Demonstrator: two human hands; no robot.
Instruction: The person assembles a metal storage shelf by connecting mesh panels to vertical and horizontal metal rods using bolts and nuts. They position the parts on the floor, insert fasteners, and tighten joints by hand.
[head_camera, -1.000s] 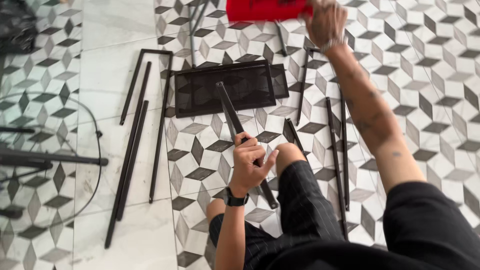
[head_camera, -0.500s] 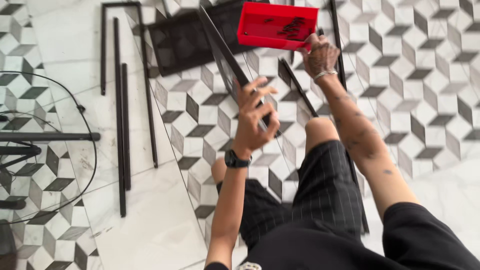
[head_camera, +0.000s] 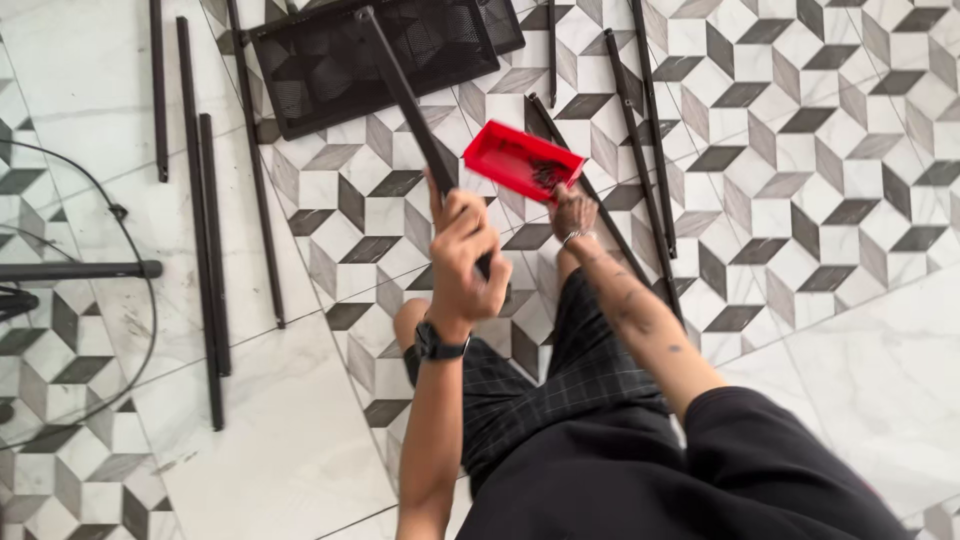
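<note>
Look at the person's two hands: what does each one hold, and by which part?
The left hand is closed around the lower part of a black metal bar. The right hand holds a red tray by its near edge.

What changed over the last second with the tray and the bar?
The right hand pulled the red tray from far out on the floor back to just beyond the knee. The left hand kept its grip on the black bar. Mesh panel and loose rods stayed put.
</note>
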